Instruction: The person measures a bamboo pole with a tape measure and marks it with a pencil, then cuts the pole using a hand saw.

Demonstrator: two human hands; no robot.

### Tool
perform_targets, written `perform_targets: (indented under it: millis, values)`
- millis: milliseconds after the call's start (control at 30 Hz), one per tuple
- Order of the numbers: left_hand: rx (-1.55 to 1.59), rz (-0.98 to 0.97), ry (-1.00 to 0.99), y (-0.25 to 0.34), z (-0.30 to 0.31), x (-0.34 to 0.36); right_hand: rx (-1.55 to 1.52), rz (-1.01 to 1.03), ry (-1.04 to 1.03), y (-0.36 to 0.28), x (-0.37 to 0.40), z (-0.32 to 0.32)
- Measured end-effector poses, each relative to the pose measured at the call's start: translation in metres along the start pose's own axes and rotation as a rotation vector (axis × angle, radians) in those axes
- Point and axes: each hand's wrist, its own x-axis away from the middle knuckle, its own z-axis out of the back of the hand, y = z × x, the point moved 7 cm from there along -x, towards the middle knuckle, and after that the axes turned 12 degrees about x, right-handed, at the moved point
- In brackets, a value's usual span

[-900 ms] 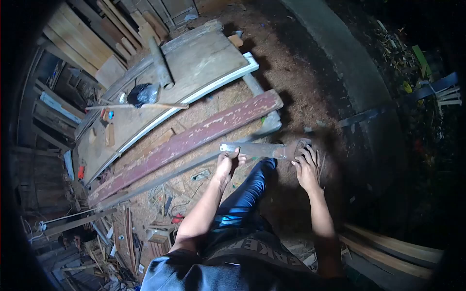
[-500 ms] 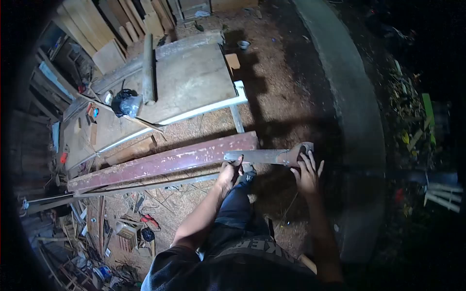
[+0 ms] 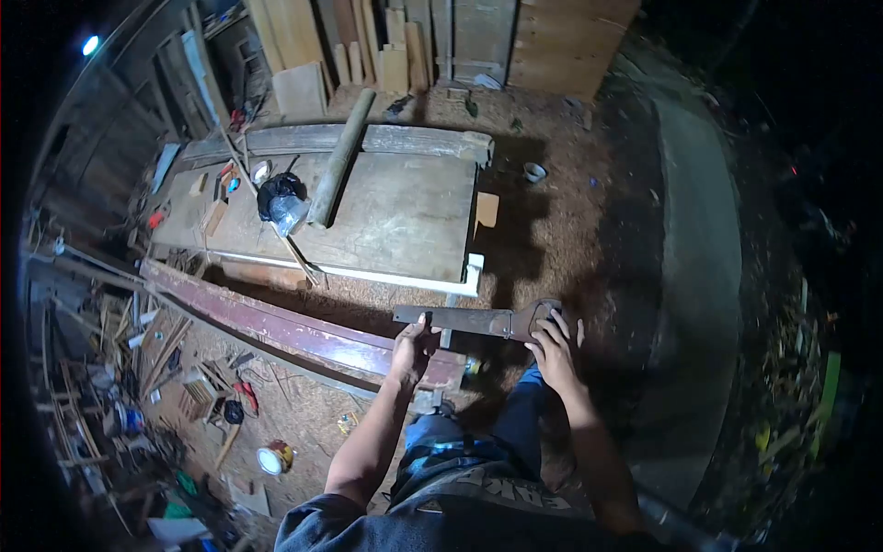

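A handsaw (image 3: 460,319) with a grey blade and a broad brown handle is held level in front of me, above the ground. My left hand (image 3: 416,350) pinches the lower edge of the blade near its narrow end, thumb up against it. At the other end, my right hand (image 3: 556,351) grips the brown handle loosely, some fingers over it and others lifted apart. Below and left of the saw lies a long reddish-brown beam (image 3: 303,333) with chipped paint; its near end sits just under my left hand.
Beyond the beam stands a low wooden table (image 3: 405,212) bearing a round post (image 3: 340,161) and a black plastic bag (image 3: 279,195). Boards (image 3: 285,37) lean at the back. Scrap wood (image 3: 198,396) litters the left ground, near a round lamp-like object (image 3: 273,459). A concrete path (image 3: 704,230) runs along the right.
My view has swung, so the table and beam appear shifted and turned. The saw, still between both hands, sits slightly lower and farther left in view. My grip looks much the same.
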Motion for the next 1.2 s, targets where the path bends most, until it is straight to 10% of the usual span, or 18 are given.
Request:
perform_targets:
  millis: [500,1200]
  values:
    - [0.242,-0.255,0.256,-0.088,-0.165,-0.086,-0.331,0.404,-0.113,0.211,-0.193,0.018]
    - [0.715,-0.499,0.698,0.01,-0.081,-0.248,-0.168,1.004,-0.515,0.033,-0.521,-0.203]
